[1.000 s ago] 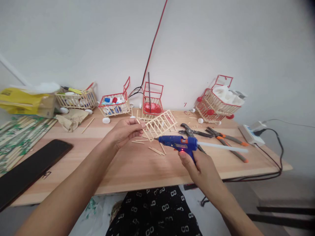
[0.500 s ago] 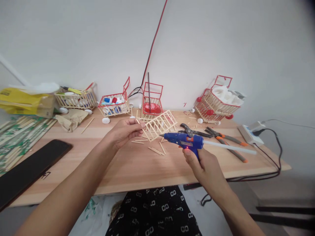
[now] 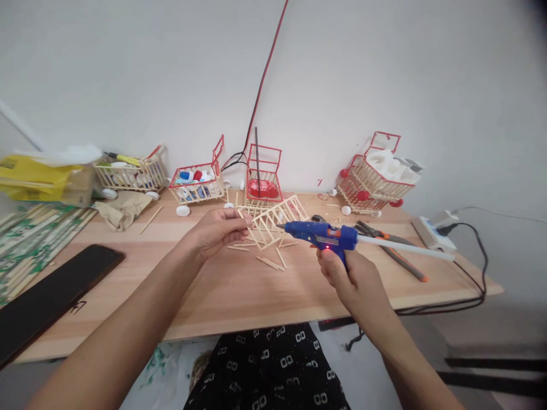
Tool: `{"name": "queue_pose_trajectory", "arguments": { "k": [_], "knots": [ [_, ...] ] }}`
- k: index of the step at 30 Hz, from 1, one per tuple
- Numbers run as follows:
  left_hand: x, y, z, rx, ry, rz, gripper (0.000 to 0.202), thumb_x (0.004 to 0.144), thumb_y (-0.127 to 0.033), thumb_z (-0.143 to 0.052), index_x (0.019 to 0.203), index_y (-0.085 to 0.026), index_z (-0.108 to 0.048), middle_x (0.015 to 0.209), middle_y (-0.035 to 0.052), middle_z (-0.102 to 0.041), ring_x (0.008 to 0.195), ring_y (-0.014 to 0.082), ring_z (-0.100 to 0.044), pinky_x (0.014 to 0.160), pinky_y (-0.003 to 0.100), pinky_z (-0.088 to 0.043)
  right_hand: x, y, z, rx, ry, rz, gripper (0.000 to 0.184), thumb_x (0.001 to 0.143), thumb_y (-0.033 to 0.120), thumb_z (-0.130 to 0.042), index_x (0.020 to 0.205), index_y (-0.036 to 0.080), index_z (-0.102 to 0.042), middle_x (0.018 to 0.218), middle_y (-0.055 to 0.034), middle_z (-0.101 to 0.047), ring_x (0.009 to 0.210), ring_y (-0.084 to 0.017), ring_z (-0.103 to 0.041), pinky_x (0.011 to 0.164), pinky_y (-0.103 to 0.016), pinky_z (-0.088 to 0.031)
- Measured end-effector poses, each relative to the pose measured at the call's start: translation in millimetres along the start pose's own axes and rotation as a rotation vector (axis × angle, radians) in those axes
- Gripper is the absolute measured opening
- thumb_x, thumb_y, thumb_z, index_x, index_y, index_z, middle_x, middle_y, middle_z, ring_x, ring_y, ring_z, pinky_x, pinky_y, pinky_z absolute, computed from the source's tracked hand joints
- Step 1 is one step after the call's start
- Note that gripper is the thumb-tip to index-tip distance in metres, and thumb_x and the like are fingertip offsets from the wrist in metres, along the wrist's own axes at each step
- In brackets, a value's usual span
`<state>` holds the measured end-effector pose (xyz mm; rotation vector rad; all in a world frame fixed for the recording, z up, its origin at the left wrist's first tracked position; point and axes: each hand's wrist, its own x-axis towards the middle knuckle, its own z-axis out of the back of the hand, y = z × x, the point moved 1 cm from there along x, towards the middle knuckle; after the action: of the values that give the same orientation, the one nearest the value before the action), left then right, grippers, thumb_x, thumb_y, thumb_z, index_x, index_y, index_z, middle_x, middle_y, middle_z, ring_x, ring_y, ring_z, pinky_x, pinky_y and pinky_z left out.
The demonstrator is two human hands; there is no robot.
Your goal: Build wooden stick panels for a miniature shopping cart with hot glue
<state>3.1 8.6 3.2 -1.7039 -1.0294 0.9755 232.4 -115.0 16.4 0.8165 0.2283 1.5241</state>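
Note:
Between the thumb and fingers of my left hand (image 3: 223,228) is one end of a small wooden stick frame (image 3: 273,223), a ladder-like lattice tilted above the table. My right hand (image 3: 354,279) grips a blue hot glue gun (image 3: 322,234) with its red light lit. Its nozzle points left, close beside the frame; whether it touches cannot be made out. A long white glue stick (image 3: 405,246) juts from the back of the gun. Several loose wooden sticks (image 3: 271,263) lie on the table below the frame.
Small stick-built carts with red handles stand along the wall, one full of bottle caps (image 3: 196,185), another holding white material (image 3: 384,168). Pliers (image 3: 401,262) and a power strip (image 3: 433,233) lie at right. A phone (image 3: 64,279) and bundled sticks (image 3: 38,245) are at left.
The glue gun has tilted slightly, its nozzle rising a little and its body shifting right. The stick frame has turned a little in my left hand.

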Motion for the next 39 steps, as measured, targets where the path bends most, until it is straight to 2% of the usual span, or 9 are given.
{"name": "queue_pose_trajectory", "arguments": {
  "k": [11,18,23,39],
  "knots": [
    [-1.4,2.6,-3.1,0.031,0.038,0.024,0.017,0.061,-0.013,-0.08,0.063,-0.007,-0.064,0.068,0.0021,-0.065,0.052,0.0053,-0.06,0.054,0.016,-0.052,16.7,8.2,-16.9,-0.021,0.005,0.063,0.04,0.093,0.049,-0.037,0.077,0.017,-0.055,0.064,-0.0049,-0.059,0.058,-0.018,-0.054,0.054,-0.027,-0.035],
    [-1.9,1.8,-4.7,0.034,0.034,0.035,0.017,0.06,-0.013,-0.08,0.063,-0.008,-0.064,0.07,0.0021,-0.066,0.052,0.005,-0.059,0.055,0.017,-0.052,18.2,7.8,-17.7,-0.063,-0.013,0.081,0.041,0.093,0.051,-0.037,0.073,0.018,-0.052,0.062,-0.0043,-0.057,0.056,-0.017,-0.052,0.053,-0.027,-0.033],
    [0.3,4.4,-2.6,0.042,0.048,0.042,0.016,0.062,-0.014,-0.08,0.066,-0.008,-0.065,0.065,0.002,-0.065,0.053,0.0056,-0.06,0.057,0.017,-0.053,19.1,6.3,-18.2,-0.08,-0.012,0.089,0.042,0.093,0.051,-0.037,0.072,0.019,-0.051,0.06,-0.0037,-0.056,0.055,-0.017,-0.051,0.053,-0.027,-0.032],
    [-0.8,3.3,-2.8,0.047,0.039,0.06,0.014,0.066,-0.012,-0.076,0.065,-0.008,-0.063,0.061,0.0018,-0.065,0.049,0.0047,-0.059,0.053,0.015,-0.05,16.1,4.2,-16.0,-0.121,-0.038,0.118,0.039,0.094,0.049,-0.037,0.077,0.018,-0.055,0.061,-0.0031,-0.056,0.054,-0.017,-0.05,0.053,-0.026,-0.032]
  ]
}}
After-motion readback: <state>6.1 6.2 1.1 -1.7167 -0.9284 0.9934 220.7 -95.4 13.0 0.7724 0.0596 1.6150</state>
